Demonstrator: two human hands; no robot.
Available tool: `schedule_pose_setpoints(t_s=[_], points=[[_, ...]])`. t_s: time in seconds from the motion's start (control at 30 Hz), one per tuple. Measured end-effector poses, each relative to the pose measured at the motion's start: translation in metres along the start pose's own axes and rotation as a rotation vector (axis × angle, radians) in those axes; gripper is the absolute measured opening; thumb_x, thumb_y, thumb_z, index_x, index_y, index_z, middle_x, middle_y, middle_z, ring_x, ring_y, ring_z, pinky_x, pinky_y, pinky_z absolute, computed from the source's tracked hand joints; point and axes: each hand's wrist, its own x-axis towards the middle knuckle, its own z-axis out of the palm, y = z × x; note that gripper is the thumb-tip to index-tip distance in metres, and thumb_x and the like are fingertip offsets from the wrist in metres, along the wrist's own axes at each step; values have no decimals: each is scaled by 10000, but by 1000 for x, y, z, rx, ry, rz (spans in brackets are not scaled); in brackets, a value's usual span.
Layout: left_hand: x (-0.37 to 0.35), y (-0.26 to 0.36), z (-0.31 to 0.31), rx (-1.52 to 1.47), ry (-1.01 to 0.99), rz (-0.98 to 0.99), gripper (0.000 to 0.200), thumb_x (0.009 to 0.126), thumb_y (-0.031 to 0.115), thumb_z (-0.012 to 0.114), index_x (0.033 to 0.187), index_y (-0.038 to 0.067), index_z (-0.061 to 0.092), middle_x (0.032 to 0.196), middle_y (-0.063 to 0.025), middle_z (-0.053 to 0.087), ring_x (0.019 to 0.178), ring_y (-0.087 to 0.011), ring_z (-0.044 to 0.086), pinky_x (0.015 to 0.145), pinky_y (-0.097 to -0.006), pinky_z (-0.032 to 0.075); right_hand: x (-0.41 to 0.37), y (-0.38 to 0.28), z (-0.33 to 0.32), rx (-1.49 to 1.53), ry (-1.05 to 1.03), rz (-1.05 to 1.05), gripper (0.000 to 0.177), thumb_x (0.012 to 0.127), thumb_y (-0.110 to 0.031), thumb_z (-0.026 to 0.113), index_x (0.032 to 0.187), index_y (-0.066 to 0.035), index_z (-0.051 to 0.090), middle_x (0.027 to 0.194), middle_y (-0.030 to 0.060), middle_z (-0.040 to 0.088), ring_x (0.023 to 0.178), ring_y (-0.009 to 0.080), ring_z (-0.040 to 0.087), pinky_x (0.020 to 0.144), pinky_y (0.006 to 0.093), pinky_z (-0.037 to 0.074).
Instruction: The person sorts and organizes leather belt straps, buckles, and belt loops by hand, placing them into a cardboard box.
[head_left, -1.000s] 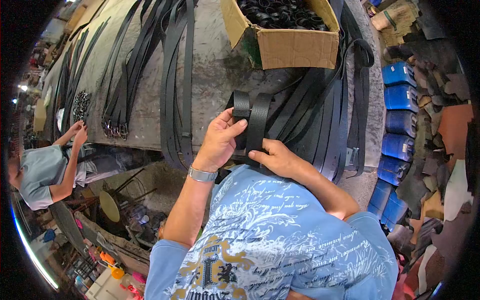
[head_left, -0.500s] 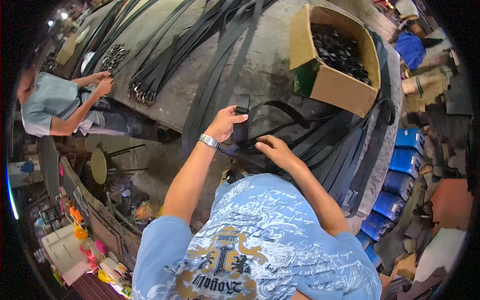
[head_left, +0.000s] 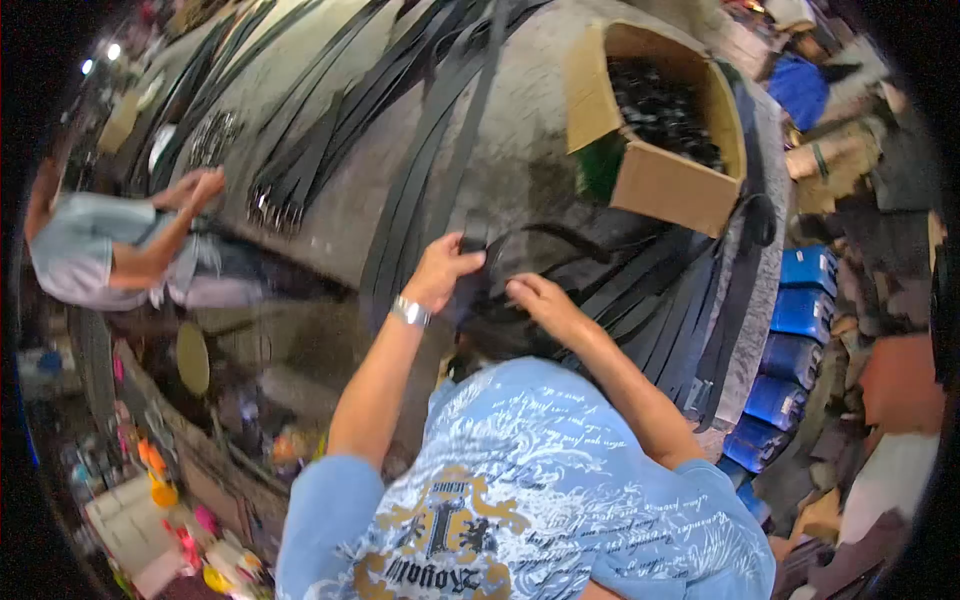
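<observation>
Centrally, the left hand [head_left: 438, 274] pinches a black belt strap [head_left: 474, 240]; whether the right hand [head_left: 545, 306], just beside it, grips anything cannot be told.

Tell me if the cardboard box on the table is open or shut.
Open: the cardboard box shows black pieces through its uncovered top.

Blue jerrycans [head_left: 789, 352] in a row on our right, a reddish-brown sheet [head_left: 897, 385] farther out, a co-worker [head_left: 95, 245] on our left, a round yellowish disc [head_left: 193, 358] lower down
</observation>
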Motion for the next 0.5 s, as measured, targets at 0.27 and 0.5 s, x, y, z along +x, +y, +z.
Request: schedule_pose_setpoints(t_s=[0.27, 0.5], points=[[-70, 44, 81, 470, -239, 31, 347, 850, 24, 674, 1185, 1, 588, 1035, -29, 657, 913, -105, 606, 819, -271, 501, -33, -48, -16, 658, 29, 23, 372, 895, -265, 691, 1133, 14, 629, 1034, 47, 663, 920, 121, 599, 802, 297, 498], [-78, 62, 136, 295, -394, -59, 303, 895, 188, 712, 1108, -6, 615, 846, -14, 658, 739, -55, 578, 646, -220, 476, -107, -86, -51, 546, 222, 9, 298, 860, -196, 732, 1082, -11, 658, 992, 35, 680, 879, 127, 623, 798, 298, 508]])
